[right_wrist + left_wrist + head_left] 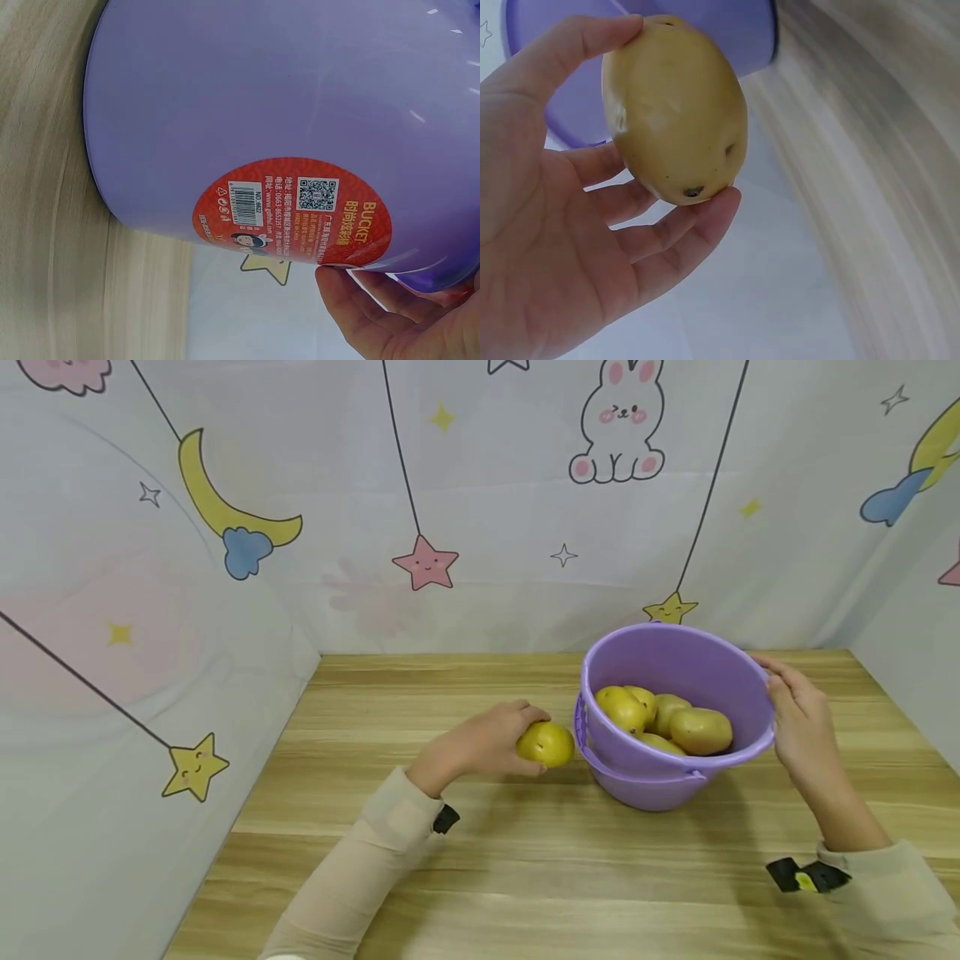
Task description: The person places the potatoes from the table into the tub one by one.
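Note:
My left hand (487, 739) grips a yellow potato (546, 744) just left of a purple bucket (645, 792). In the left wrist view, the thumb lies at one end of the potato (676, 105) and the fingertips reach its far side; dark eyes mark its skin. At the bucket's right side, my right hand (806, 722) holds the rim, thumb outside. Several potatoes (701, 731) lie inside the bucket. The right wrist view shows the bucket's wall (225, 90) with a red oval label (292, 214); part of the right hand (412, 322) is cut off there.
The bucket's handle (579, 727) hangs down along its left and front side. All this stands on a wood-grain table (420, 860). A white cloth backdrop (510, 485) with cartoon prints rises behind the table and on both sides.

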`<state>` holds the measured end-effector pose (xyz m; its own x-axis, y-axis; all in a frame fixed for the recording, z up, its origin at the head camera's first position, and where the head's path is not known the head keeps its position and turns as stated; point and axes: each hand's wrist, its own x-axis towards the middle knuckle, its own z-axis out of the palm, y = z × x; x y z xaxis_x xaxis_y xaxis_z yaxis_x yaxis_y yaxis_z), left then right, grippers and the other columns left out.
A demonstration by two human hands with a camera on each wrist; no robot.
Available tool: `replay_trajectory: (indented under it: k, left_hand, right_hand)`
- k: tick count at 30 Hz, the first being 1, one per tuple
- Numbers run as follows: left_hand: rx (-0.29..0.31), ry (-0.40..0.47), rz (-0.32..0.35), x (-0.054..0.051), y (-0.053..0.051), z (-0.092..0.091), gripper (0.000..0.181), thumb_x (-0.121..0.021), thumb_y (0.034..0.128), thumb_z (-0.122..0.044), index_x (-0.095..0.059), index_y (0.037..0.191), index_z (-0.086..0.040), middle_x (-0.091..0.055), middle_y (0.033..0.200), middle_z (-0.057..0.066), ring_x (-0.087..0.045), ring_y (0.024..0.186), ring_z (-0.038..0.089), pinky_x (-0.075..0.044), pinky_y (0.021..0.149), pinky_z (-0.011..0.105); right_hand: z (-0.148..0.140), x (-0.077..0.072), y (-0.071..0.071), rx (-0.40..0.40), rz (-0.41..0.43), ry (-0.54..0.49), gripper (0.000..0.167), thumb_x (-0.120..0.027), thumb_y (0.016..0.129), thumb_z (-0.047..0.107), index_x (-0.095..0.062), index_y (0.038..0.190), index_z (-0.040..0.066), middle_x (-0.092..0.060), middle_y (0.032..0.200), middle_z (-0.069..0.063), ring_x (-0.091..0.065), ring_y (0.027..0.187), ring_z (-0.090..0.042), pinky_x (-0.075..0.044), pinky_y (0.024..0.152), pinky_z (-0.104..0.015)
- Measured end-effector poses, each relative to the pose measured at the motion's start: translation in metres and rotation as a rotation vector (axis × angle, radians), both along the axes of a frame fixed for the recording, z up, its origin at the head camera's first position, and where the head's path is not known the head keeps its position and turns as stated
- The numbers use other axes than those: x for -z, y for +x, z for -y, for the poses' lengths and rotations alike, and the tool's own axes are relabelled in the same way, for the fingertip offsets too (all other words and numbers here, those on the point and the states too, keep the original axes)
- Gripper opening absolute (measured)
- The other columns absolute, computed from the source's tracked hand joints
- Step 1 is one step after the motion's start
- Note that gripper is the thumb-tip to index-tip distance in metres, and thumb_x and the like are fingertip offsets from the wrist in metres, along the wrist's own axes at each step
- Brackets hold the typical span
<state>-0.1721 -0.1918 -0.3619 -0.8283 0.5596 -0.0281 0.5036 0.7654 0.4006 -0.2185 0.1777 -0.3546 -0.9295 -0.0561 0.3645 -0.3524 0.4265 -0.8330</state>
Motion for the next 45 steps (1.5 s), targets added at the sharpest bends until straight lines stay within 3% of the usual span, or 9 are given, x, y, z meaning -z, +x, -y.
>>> replay_trajectory:
  k: [8, 15, 21, 28, 35, 45]
  left_hand:
    - [-0.032, 0.046, -0.019, -0.013, 0.001, 0.007, 0.067, -0.077, 0.0857, -0.033, -0.052, 0.138, 0.000, -0.058, 0.128, 0.012, -0.056, 0.104, 0.017, -0.050, 0.086, 0.027]
    - [-0.059, 0.081, -0.025, -0.023, 0.002, 0.012, 0.065, -0.076, 0.0859, -0.033, -0.053, 0.138, -0.002, -0.060, 0.121, 0.007, -0.056, 0.095, 0.015, -0.050, 0.080, 0.026]
    - [-0.086, 0.091, -0.029, -0.035, 0.002, 0.014, 0.064, -0.075, 0.0873, -0.032, -0.051, 0.139, -0.001, -0.057, 0.126, 0.010, -0.055, 0.099, 0.017, -0.051, 0.081, 0.029]
    - [-0.089, 0.106, -0.087, -0.047, -0.005, 0.014, 0.064, -0.072, 0.0886, -0.033, -0.051, 0.139, -0.001, -0.057, 0.123, 0.009, -0.055, 0.097, 0.017, -0.050, 0.080, 0.029]
    - [-0.118, 0.110, -0.096, -0.059, -0.008, 0.012, 0.067, -0.070, 0.0885, -0.035, -0.048, 0.143, -0.003, -0.055, 0.125, 0.008, -0.054, 0.095, 0.017, -0.050, 0.078, 0.028]
    - [-0.082, 0.157, -0.187, -0.078, -0.010, 0.003, 0.062, -0.068, 0.0887, -0.037, -0.051, 0.140, -0.006, -0.054, 0.121, 0.004, -0.051, 0.096, 0.017, -0.048, 0.077, 0.029]
  right_hand:
    - [-0.001, 0.001, 0.001, 0.001, -0.006, 0.000, 0.042, -0.037, 0.108, 0.018, -0.054, 0.140, -0.002, -0.059, 0.110, 0.017, -0.058, 0.091, 0.002, -0.046, 0.074, -0.009]
    - [0.000, 0.001, 0.001, -0.004, -0.008, -0.008, 0.041, -0.036, 0.108, 0.017, -0.053, 0.139, -0.003, -0.059, 0.109, 0.019, -0.058, 0.090, 0.003, -0.047, 0.073, -0.009]
    - [0.000, 0.000, -0.001, -0.009, -0.013, -0.011, 0.041, -0.037, 0.107, 0.016, -0.054, 0.139, -0.004, -0.059, 0.106, 0.021, -0.059, 0.087, 0.003, -0.048, 0.071, -0.009]
    - [-0.001, -0.001, -0.002, 0.001, -0.017, -0.001, 0.042, -0.036, 0.107, 0.017, -0.054, 0.139, -0.004, -0.059, 0.106, 0.020, -0.059, 0.087, 0.003, -0.047, 0.071, -0.009]
    - [-0.002, 0.001, -0.003, -0.005, -0.008, -0.012, 0.041, -0.037, 0.107, 0.016, -0.053, 0.140, -0.003, -0.059, 0.107, 0.021, -0.059, 0.089, 0.003, -0.047, 0.072, -0.009]
    - [-0.001, 0.001, -0.002, -0.010, -0.015, -0.011, 0.041, -0.036, 0.108, 0.016, -0.053, 0.139, -0.004, -0.059, 0.107, 0.020, -0.059, 0.089, 0.003, -0.047, 0.073, -0.009]
